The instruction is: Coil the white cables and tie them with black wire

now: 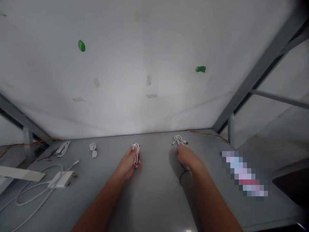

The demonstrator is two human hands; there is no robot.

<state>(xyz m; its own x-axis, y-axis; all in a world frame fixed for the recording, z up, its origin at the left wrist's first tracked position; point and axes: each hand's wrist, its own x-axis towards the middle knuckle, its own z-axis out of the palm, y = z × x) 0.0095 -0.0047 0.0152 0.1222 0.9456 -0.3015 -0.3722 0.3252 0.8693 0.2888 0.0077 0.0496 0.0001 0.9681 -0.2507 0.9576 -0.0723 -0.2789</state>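
Note:
My left hand [130,161] is closed around a folded white cable [136,154], held upright above the grey tabletop, its loops pressed together between thumb and fingers. To the right, my right hand [189,156] is curled with its back toward me, at the near end of a loosely bundled white USB cable [179,139]. Its fingers appear closed on that bundle, though the fingertips are mostly hidden. Loops and plug ends of the bundle stick out beyond the hand. A thin black loop [183,177] shows beside my right wrist.
Left on the grey tabletop [154,199] lie a tied white cable [93,150], another coiled cable [63,149] and a white charger [62,179] with a long cord. A pixelated object [245,174] lies right. Behind rises a white panel [154,109]; metal frame bars [256,74] flank it.

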